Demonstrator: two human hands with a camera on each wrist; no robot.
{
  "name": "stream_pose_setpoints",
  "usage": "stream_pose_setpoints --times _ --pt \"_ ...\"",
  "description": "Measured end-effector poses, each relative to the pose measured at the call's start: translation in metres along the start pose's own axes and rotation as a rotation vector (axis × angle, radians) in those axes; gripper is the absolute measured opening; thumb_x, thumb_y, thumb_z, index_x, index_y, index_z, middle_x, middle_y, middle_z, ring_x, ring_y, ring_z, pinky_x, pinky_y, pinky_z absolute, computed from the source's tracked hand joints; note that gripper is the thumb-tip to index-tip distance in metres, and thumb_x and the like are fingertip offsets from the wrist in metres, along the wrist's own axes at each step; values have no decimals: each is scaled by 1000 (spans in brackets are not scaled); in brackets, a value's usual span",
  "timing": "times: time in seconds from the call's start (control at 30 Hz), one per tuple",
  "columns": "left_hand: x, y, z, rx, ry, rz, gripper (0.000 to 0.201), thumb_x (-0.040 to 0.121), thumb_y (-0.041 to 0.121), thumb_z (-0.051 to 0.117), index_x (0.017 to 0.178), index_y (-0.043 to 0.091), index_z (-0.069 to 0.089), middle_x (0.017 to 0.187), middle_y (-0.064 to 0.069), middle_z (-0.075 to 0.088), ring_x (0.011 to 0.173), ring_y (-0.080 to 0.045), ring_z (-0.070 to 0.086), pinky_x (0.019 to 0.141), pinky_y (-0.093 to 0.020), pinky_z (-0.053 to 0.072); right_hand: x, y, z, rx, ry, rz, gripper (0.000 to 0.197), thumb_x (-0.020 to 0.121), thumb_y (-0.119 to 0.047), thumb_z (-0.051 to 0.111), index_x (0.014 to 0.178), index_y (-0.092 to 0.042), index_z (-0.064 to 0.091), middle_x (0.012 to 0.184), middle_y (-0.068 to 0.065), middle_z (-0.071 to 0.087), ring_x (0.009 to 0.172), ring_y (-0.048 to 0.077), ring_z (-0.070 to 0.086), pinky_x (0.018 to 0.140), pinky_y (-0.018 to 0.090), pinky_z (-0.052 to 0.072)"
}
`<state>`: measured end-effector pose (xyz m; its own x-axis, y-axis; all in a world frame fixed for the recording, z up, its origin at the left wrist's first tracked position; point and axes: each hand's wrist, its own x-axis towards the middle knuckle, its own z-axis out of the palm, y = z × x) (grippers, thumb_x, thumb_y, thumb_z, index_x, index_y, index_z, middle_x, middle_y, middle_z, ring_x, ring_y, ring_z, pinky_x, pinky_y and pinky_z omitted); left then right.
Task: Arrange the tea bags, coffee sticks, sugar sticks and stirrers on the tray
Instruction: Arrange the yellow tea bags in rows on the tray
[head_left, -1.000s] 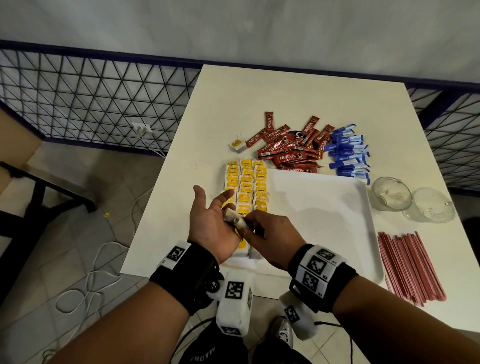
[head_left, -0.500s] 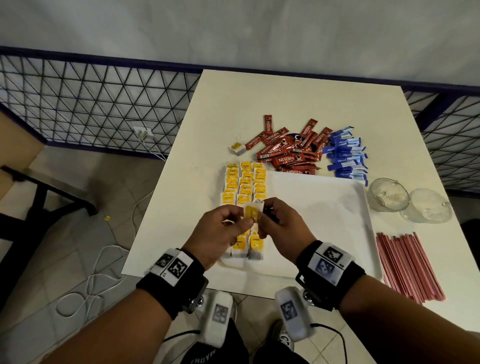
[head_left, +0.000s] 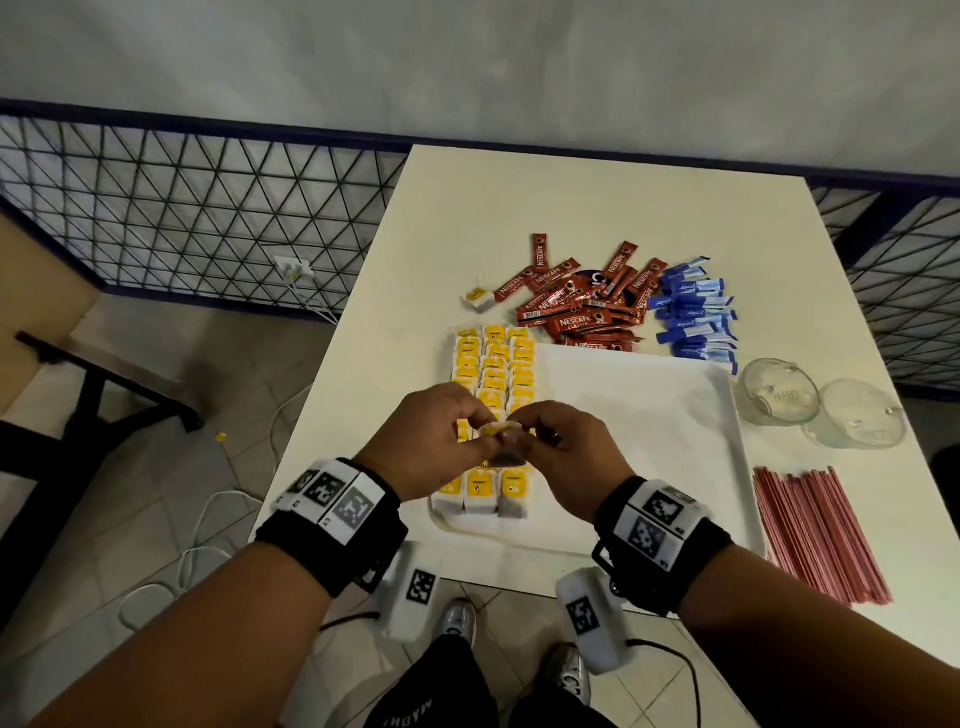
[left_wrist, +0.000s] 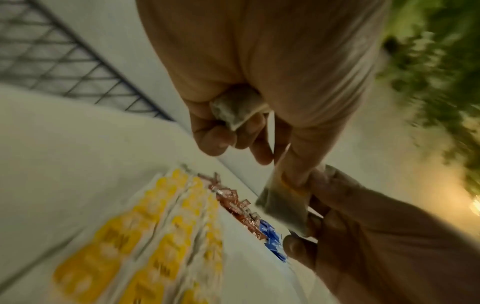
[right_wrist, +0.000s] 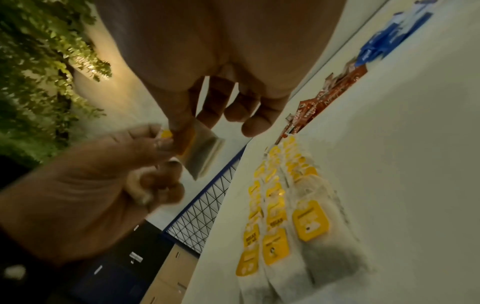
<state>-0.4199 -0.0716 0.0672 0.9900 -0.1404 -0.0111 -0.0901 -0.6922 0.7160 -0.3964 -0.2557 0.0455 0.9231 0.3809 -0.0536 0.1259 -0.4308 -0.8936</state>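
Observation:
Both hands meet above the left part of the white tray (head_left: 649, 415). My left hand (head_left: 467, 431) and right hand (head_left: 540, 431) pinch the yellow tag of one tea bag (head_left: 501, 431) between thumb and forefinger; its pouch (left_wrist: 283, 207) hangs below. The left hand's curled fingers also hold a second tea bag (left_wrist: 233, 107) against the palm. Three rows of yellow-tagged tea bags (head_left: 493, 364) lie along the tray's left side. Red coffee sticks (head_left: 582, 306) and blue sugar sticks (head_left: 693, 317) are piled behind the tray. Red stirrers (head_left: 815, 530) lie to its right.
One loose tea bag (head_left: 479, 300) lies on the table left of the coffee pile. Two glass cups (head_left: 779, 392) (head_left: 857, 421) lie on their sides right of the tray. The table's left and front edges drop to a tiled floor with cables; a metal mesh fence runs behind.
A second ago my left hand was spread open beside the bag in my right hand. The left fingers have since closed, and both hands have shifted a little forward over the rows.

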Motion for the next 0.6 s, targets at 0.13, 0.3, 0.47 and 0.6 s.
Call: stream_pose_setpoints --times 0.13,0.3,0.47,0.6 --pt "-12 -14 19 -23 -51 -162 16 83 30 72 75 18 66 77 10 55 66 6 51 60 -10 34 -3 6 5 76 -25 88 20 87 -24 67 75 -40 64 78 -6 68 79 19 62 73 31 50" --pt "-27 -32 41 48 -183 -325 24 88 29 66 68 21 56 73 4 54 71 -16 55 60 -21 35 -11 22 10 -208 -123 143 12 87 -28 65 77 -35 62 71 -18 61 65 -9 52 60 5 36" --pt "-37 -41 58 158 -248 -418 34 90 25 60 59 18 45 71 -1 51 81 -29 59 62 -26 33 -19 42 6 -449 -218 139 9 87 -23 58 89 -28 65 90 -11 66 84 10 58 76 25 45" --pt "-39 -39 66 237 -220 -429 27 91 28 57 67 19 48 88 -9 63 88 -31 61 65 -27 37 -23 49 9 -579 -294 102 15 89 -28 54 99 -26 66 97 -6 64 91 16 58 77 28 47"
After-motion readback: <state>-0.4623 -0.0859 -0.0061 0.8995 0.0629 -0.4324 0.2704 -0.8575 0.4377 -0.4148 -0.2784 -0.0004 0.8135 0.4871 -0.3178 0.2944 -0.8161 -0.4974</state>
